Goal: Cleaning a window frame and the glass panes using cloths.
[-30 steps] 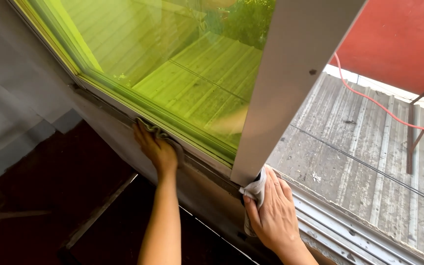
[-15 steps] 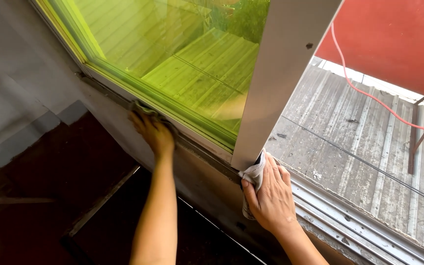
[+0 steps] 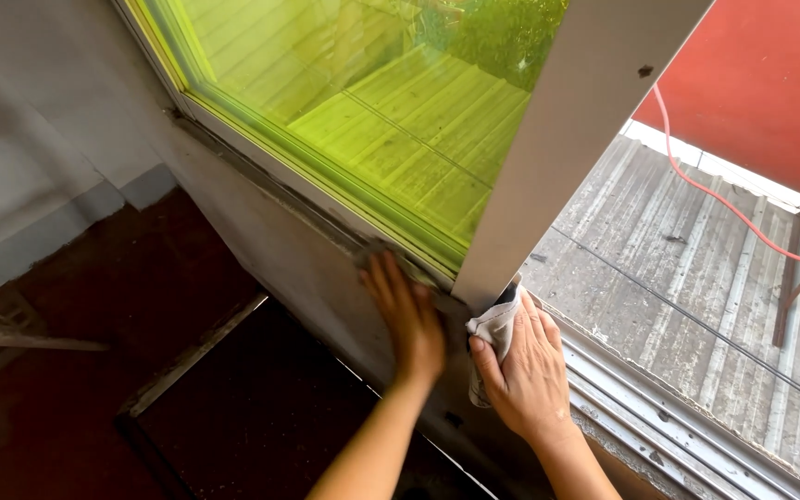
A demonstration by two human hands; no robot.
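left hand (image 3: pixel 411 319) flat, fingers spread, on sill (image 3: pixel 326 268) under green pane (image 3: pixel 363 102), holding nothing | right hand (image 3: pixel 530 370) closed around rag (image 3: pixel 495 326), pressed at foot of white frame (image 3: pixel 567 139) beside track (image 3: pixel 659 417) | hands nearly touching | open roof (image 3: pixel 678 268) right, dark floor (image 3: pixel 141 370) left

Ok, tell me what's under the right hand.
A pale cloth sits under the right hand, pressed at the foot of the white frame. The sill beneath is covered.
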